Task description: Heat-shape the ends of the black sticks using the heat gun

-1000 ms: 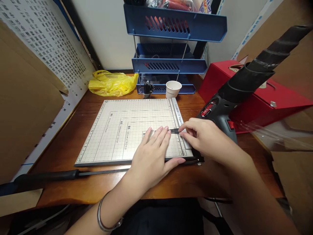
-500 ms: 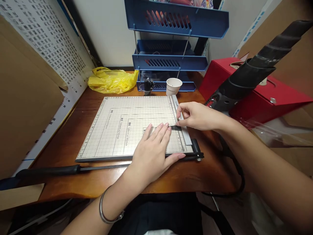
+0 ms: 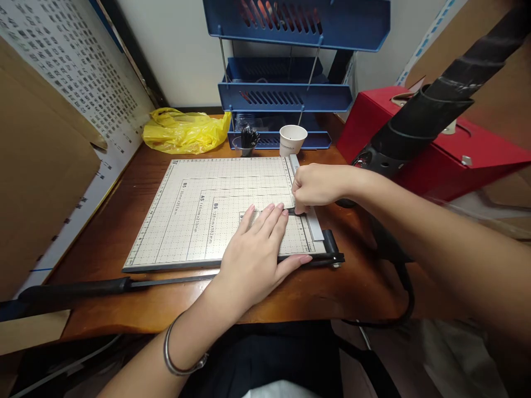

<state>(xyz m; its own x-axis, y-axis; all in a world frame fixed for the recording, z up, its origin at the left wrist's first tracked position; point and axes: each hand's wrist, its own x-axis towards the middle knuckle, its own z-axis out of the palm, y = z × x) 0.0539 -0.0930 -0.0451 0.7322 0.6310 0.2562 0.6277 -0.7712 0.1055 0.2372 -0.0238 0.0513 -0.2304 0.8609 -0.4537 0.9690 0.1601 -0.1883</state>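
A paper cutter with a gridded pale board lies on the wooden desk. Its long blade arm is swung down along the front edge, black handle at the left. My left hand rests flat on the board, fingers stretched, its fingertips over a small bundle of thin black strands. The strands stick out rightward toward the metal guide strip. Curled at their right end is my right hand, fingertips pinched down on the bundle; what lies beneath those fingers is mostly hidden.
Behind the board stand a clear cup of black strands and a white paper cup. A yellow plastic bag, a blue tiered rack, a red box and a thick black stand surround the desk's back and right.
My right hand has shifted slightly left and curled tighter, knuckles up, fingertips now down on the strands. My left hand stays flat on the board. The view has moved a little.
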